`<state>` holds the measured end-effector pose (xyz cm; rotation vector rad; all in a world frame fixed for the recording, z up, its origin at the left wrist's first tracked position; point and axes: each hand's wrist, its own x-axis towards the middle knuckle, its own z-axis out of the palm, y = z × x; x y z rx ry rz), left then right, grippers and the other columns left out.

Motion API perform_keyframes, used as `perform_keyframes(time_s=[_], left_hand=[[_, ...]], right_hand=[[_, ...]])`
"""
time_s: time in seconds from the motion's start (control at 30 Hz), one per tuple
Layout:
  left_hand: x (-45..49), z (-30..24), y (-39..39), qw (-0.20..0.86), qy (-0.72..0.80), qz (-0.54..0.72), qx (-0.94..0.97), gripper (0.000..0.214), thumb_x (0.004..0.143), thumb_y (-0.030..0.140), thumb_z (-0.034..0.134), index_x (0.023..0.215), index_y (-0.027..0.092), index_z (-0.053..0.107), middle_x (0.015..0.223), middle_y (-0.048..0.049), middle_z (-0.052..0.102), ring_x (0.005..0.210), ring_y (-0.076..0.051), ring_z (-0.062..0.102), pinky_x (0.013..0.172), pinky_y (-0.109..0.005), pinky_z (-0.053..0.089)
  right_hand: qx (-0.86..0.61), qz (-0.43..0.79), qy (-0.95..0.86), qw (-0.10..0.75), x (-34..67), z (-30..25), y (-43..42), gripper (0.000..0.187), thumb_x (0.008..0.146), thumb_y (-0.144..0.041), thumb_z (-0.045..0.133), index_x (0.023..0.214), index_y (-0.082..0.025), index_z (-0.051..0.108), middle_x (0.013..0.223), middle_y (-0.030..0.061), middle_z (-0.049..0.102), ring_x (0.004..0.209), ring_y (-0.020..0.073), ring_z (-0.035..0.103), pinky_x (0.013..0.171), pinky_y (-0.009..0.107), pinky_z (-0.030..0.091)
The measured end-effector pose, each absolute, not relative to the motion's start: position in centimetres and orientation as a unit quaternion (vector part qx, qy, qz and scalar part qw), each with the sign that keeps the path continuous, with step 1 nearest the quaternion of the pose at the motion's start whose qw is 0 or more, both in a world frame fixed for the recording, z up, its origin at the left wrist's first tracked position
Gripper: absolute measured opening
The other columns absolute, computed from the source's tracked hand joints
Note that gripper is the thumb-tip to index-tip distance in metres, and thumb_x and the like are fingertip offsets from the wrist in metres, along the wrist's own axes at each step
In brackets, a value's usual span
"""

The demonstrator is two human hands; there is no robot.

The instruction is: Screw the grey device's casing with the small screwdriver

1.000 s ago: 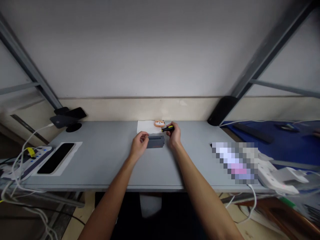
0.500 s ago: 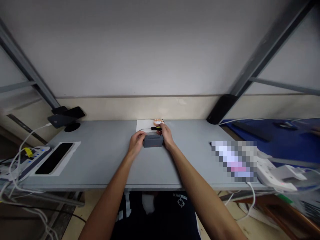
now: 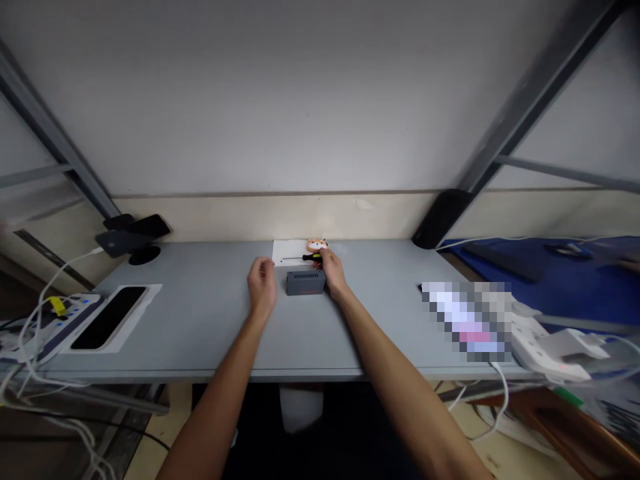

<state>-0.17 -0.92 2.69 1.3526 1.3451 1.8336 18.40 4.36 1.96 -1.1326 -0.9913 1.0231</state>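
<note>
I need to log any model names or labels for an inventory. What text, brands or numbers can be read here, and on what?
None can be read.
Grey box between the left hand and right hand: a vent grille on its near face, no legible lettering.
Screwdriver on the white paper: no readable marking.
Power strip at the left: too small to read.
Pixelated patch on the table: unreadable.

Two hands (image 3: pixel 261 285) (image 3: pixel 334 272), one grey box (image 3: pixel 305 283), one screwdriver (image 3: pixel 306 257), two phones (image 3: pixel 107 317) (image 3: pixel 131 232)

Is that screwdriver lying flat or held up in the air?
Lying flat: the screwdriver rests on the white paper behind the grey box, with the right hand at its handle.
</note>
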Motion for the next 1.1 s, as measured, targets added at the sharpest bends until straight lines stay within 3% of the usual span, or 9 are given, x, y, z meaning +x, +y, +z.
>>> perform_keyframes(time_s=[0.17, 0.33, 0.57, 0.93, 1.1], left_hand=[[1.4, 2.9, -2.5, 0.156, 0.41, 0.529, 0.727, 0.009, 0.097, 0.026, 0.057, 0.101, 0.023, 0.063, 0.102, -0.0065, 0.066, 0.1, -0.023, 0.06, 0.092, -0.035, 0.047], [1.2, 2.5, -2.5, 0.153, 0.392, 0.48, 0.769, 0.017, 0.098, 0.024, 0.056, 0.115, 0.023, 0.061, 0.116, -0.0077, 0.068, 0.112, -0.026, 0.059, 0.1, -0.039, 0.046], [0.2, 2.5, -2.0, 0.12, 0.435, 0.51, 0.732, 0.015, 0.094, 0.018, 0.057, 0.106, 0.023, 0.063, 0.108, -0.0064, 0.069, 0.106, -0.027, 0.059, 0.097, -0.041, 0.046], [0.2, 3.1, -2.1, 0.05, 0.493, 0.513, 0.701, 0.016, 0.088, 0.013, 0.06, 0.1, 0.024, 0.063, 0.103, -0.0071, 0.07, 0.101, -0.03, 0.058, 0.092, -0.045, 0.045], [0.6, 3.5, -2.8, 0.008, 0.488, 0.484, 0.727, 0.02, 0.088, 0.014, 0.061, 0.105, 0.025, 0.063, 0.11, -0.0092, 0.068, 0.11, -0.033, 0.057, 0.096, -0.048, 0.04]], right_hand=[[-0.495, 0.44, -0.431, 0.612, 18.5, 1.9, 4.5, 0.033, 0.086, -0.051, 0.064, 0.084, -0.019, 0.071, 0.057, -0.0027, 0.063, 0.054, 0.0131, 0.052, 0.052, 0.023, 0.038], [-0.491, 0.457, -0.432, 0.603, 18.5, 1.9, 4.4, 0.036, 0.084, -0.053, 0.067, 0.082, -0.018, 0.072, 0.057, -0.0016, 0.064, 0.053, 0.0131, 0.052, 0.05, 0.023, 0.037], [-0.47, 0.494, -0.379, 0.626, 19.0, 2.2, 4.8, 0.043, 0.089, -0.059, 0.058, 0.089, -0.018, 0.071, 0.056, -0.0027, 0.06, 0.041, 0.0103, 0.04, 0.04, 0.024, 0.028], [-0.426, 0.501, -0.28, 0.7, 21.0, 3.3, 5.0, 0.042, 0.089, -0.063, 0.055, 0.082, -0.022, 0.061, 0.049, -0.0061, 0.047, 0.039, 0.0099, 0.037, 0.04, 0.026, 0.029], [-0.446, 0.477, -0.258, 0.712, 21.3, 3.4, 5.0, 0.038, 0.088, -0.058, 0.057, 0.076, -0.023, 0.057, 0.048, -0.0074, 0.042, 0.037, 0.009, 0.034, 0.039, 0.027, 0.027]])
